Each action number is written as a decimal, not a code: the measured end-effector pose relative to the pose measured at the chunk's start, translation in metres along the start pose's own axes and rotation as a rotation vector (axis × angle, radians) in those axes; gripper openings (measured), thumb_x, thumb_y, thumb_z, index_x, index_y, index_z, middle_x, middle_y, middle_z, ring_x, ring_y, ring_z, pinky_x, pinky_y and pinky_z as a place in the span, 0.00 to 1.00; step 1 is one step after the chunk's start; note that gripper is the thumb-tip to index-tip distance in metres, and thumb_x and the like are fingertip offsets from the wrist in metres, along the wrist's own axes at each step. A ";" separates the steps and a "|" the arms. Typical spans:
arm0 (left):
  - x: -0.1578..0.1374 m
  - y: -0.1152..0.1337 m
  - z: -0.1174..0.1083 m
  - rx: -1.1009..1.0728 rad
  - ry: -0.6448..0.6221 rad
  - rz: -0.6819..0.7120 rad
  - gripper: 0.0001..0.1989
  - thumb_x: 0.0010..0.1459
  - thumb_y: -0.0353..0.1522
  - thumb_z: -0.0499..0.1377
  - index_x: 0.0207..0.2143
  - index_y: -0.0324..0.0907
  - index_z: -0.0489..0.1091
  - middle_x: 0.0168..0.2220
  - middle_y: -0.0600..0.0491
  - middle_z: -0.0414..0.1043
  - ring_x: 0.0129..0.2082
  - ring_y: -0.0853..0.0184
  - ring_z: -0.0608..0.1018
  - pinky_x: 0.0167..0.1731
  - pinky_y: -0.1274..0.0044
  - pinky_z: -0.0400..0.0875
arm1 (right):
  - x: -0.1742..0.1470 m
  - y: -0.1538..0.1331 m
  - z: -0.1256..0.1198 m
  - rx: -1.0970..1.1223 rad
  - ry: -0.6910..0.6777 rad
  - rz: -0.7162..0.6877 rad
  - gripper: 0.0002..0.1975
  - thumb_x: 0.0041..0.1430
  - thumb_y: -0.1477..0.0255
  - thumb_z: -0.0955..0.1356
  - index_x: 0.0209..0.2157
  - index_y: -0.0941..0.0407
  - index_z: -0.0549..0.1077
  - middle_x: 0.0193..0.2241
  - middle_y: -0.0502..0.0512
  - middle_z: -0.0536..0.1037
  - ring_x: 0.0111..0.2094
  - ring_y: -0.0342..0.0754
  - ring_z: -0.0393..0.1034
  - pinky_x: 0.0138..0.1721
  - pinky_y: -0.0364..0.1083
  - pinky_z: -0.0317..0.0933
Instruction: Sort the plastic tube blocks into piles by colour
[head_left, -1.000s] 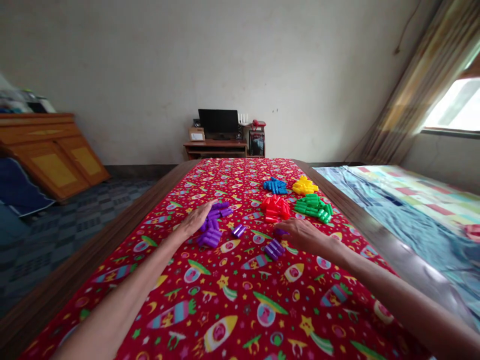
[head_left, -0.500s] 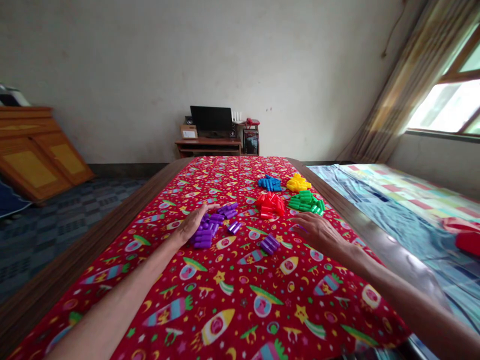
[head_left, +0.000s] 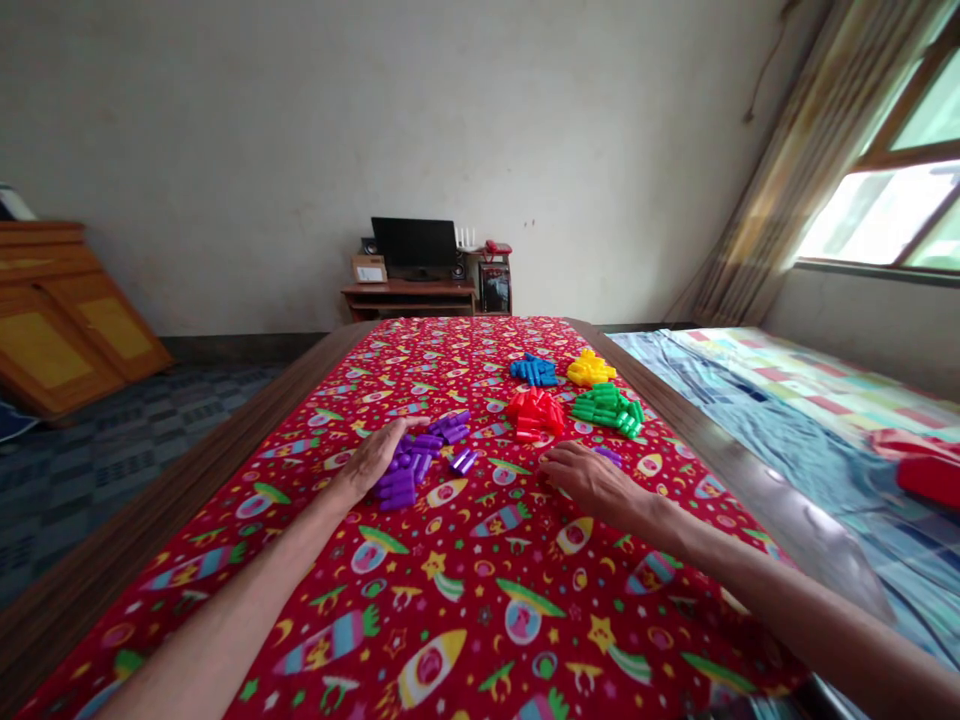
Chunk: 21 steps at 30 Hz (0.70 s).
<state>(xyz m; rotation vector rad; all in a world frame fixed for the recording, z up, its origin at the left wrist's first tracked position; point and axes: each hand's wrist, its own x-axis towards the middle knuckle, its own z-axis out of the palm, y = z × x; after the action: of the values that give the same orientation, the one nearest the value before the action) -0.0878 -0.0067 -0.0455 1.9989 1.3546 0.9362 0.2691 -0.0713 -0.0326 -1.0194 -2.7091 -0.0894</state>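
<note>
My left hand (head_left: 381, 455) rests along the left side of a pile of small purple plastic tubes (head_left: 424, 445), its fingers stretched out past them. A small purple group (head_left: 463, 461) lies just right of that pile. My right hand (head_left: 589, 478) is low over the cloth with its fingers curled down, closed around purple tubes that its fingers hide. Beyond its knuckles shows another purple piece (head_left: 607, 455). Farther back are piles of red tubes (head_left: 535, 413), green tubes (head_left: 609, 408), blue tubes (head_left: 534, 370) and yellow tubes (head_left: 591, 368).
A red patterned cloth (head_left: 450, 580) covers the long table, whose dark wooden edge (head_left: 712, 470) shows at the right. A bed (head_left: 795, 430) stands to the right. Against the far wall is a desk with a monitor (head_left: 414, 248); a wooden cabinet (head_left: 67, 310) is at left.
My right hand has moved left and closed over the purple group that lay in the middle, which is now hidden. My left hand stays by the purple pile. The view has shifted slightly.
</note>
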 end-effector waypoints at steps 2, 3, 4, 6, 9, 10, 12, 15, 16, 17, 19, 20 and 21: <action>0.001 -0.004 0.000 0.010 0.007 0.004 0.37 0.62 0.55 0.37 0.55 0.39 0.68 0.58 0.45 0.69 0.60 0.58 0.68 0.62 0.65 0.57 | -0.009 0.013 0.000 -0.029 0.004 0.056 0.10 0.64 0.78 0.62 0.43 0.58 0.73 0.40 0.60 0.77 0.44 0.49 0.69 0.45 0.47 0.63; 0.001 -0.006 0.001 0.015 0.013 0.006 0.38 0.62 0.55 0.36 0.55 0.39 0.68 0.57 0.45 0.70 0.59 0.57 0.68 0.62 0.65 0.57 | -0.012 0.017 -0.001 -0.045 0.001 0.079 0.10 0.63 0.79 0.62 0.42 0.58 0.74 0.38 0.59 0.77 0.42 0.49 0.69 0.44 0.47 0.62; 0.002 -0.007 0.001 0.018 0.018 0.008 0.38 0.62 0.55 0.36 0.55 0.39 0.68 0.56 0.45 0.70 0.59 0.57 0.69 0.61 0.65 0.58 | -0.015 0.020 -0.003 -0.062 -0.001 0.098 0.10 0.63 0.79 0.62 0.39 0.58 0.74 0.37 0.58 0.77 0.41 0.48 0.69 0.44 0.47 0.62; 0.002 -0.009 0.002 0.019 0.031 0.009 0.38 0.62 0.55 0.36 0.54 0.39 0.69 0.56 0.46 0.70 0.59 0.56 0.69 0.61 0.64 0.59 | -0.015 0.020 -0.008 -0.101 0.014 0.116 0.09 0.63 0.79 0.63 0.34 0.58 0.74 0.34 0.57 0.77 0.38 0.48 0.69 0.43 0.48 0.60; 0.001 -0.009 0.003 0.006 0.032 0.011 0.37 0.62 0.54 0.37 0.55 0.39 0.68 0.58 0.46 0.68 0.59 0.56 0.68 0.61 0.65 0.59 | 0.001 0.004 -0.017 -0.110 0.038 0.044 0.09 0.63 0.78 0.62 0.33 0.58 0.73 0.34 0.58 0.77 0.39 0.48 0.69 0.44 0.48 0.60; 0.001 -0.009 0.003 0.003 0.035 0.010 0.38 0.62 0.55 0.37 0.55 0.39 0.68 0.58 0.45 0.68 0.60 0.56 0.68 0.61 0.66 0.59 | 0.012 -0.004 -0.019 -0.098 0.036 0.002 0.09 0.64 0.78 0.61 0.34 0.59 0.73 0.35 0.59 0.77 0.39 0.48 0.69 0.43 0.47 0.60; 0.000 -0.007 0.003 0.000 0.039 0.003 0.38 0.62 0.55 0.37 0.55 0.39 0.68 0.58 0.45 0.68 0.60 0.56 0.68 0.61 0.65 0.59 | 0.038 -0.024 -0.018 -0.072 0.008 -0.079 0.11 0.65 0.78 0.60 0.36 0.59 0.73 0.34 0.59 0.76 0.37 0.47 0.69 0.40 0.46 0.61; -0.002 -0.003 0.002 -0.007 0.035 0.001 0.39 0.61 0.56 0.37 0.55 0.39 0.69 0.58 0.46 0.69 0.59 0.56 0.68 0.61 0.65 0.58 | 0.082 -0.050 -0.005 -0.072 -0.046 -0.132 0.11 0.66 0.76 0.60 0.45 0.59 0.71 0.38 0.61 0.75 0.38 0.49 0.69 0.35 0.45 0.63; -0.003 -0.001 0.001 -0.007 0.031 -0.001 0.39 0.61 0.56 0.37 0.55 0.40 0.69 0.58 0.46 0.69 0.59 0.56 0.68 0.61 0.65 0.59 | 0.094 -0.056 0.002 -0.076 -0.064 -0.154 0.12 0.65 0.76 0.60 0.48 0.59 0.70 0.40 0.62 0.75 0.40 0.50 0.69 0.34 0.45 0.63; -0.004 0.000 0.001 -0.006 0.029 -0.005 0.39 0.60 0.57 0.37 0.54 0.40 0.69 0.57 0.46 0.70 0.59 0.55 0.69 0.61 0.65 0.59 | 0.103 -0.059 0.009 -0.085 -0.085 -0.176 0.13 0.65 0.77 0.61 0.50 0.59 0.69 0.42 0.63 0.74 0.42 0.51 0.69 0.34 0.45 0.64; -0.005 0.003 0.000 -0.002 0.038 -0.016 0.40 0.59 0.58 0.37 0.53 0.40 0.71 0.55 0.46 0.72 0.58 0.55 0.70 0.60 0.64 0.60 | 0.114 -0.061 0.020 -0.104 -0.115 -0.209 0.15 0.63 0.79 0.62 0.50 0.59 0.69 0.42 0.64 0.74 0.44 0.51 0.69 0.38 0.46 0.64; -0.005 0.004 0.000 -0.002 0.044 -0.019 0.40 0.59 0.58 0.37 0.52 0.40 0.71 0.54 0.46 0.73 0.57 0.55 0.70 0.60 0.64 0.61 | 0.114 -0.058 0.023 -0.109 -0.122 -0.213 0.14 0.63 0.79 0.62 0.50 0.60 0.69 0.41 0.63 0.75 0.43 0.51 0.69 0.40 0.46 0.64; -0.005 0.004 -0.001 -0.003 0.048 -0.019 0.40 0.59 0.59 0.37 0.51 0.41 0.72 0.53 0.46 0.73 0.57 0.55 0.71 0.59 0.63 0.61 | 0.112 -0.054 0.025 -0.105 -0.122 -0.208 0.13 0.63 0.80 0.62 0.48 0.60 0.70 0.39 0.62 0.75 0.41 0.50 0.69 0.41 0.46 0.64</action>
<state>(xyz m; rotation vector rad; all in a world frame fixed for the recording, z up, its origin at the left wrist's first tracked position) -0.0872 -0.0131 -0.0433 1.9701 1.3946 0.9827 0.1475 -0.0370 -0.0274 -0.7900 -2.9424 -0.2158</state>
